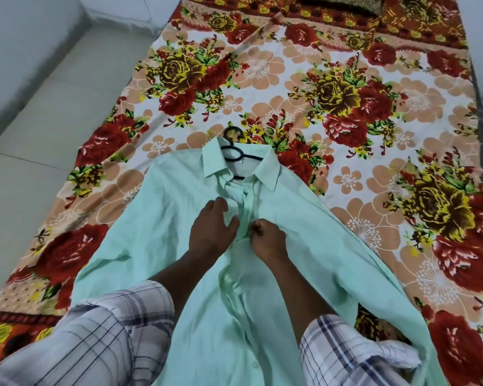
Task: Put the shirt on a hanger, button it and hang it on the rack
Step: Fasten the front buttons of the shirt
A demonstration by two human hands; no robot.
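Observation:
A mint-green shirt [156,218] lies front-up on the flowered bed, collar pointing away from me. A black hanger [233,151] sits inside it, its hook poking out past the collar. My left hand [211,227] rests on the shirt's left front panel, thumb at the placket, fingers bent over the cloth. My right hand [267,238] has its fingers curled and pinches the placket edge at chest height. The button there is hidden by my fingers. Lower down, the shirt front hangs apart, and one white button shows near the hem.
The bed sheet [346,112] with red and yellow flowers covers the whole bed. A dark patterned pillow [343,2] lies at the far end. Pale tiled floor [39,121] runs along the left side. No rack is in view.

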